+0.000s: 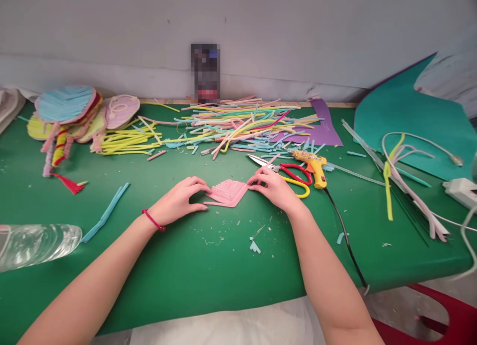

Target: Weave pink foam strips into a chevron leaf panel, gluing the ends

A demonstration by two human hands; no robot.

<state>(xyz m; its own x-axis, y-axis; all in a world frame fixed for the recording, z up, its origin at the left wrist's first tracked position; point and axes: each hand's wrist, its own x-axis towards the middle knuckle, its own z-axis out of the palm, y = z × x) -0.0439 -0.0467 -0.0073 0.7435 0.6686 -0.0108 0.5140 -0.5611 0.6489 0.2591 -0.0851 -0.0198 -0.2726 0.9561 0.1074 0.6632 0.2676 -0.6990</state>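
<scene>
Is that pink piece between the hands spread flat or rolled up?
Spread flat: the pink piece lies on the green table, its strips side by side in nested V shapes, one end sticking out by the left hand.

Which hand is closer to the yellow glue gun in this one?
Right. The right hand is just left of the glue gun, at the pink piece's right corner; the left hand is farther off, at its left end.

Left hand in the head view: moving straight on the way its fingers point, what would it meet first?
Most likely the pink ribbed piece; the left hand's fingertips are already at its left side, though whether they touch it or hover just above is hard to tell.
</scene>
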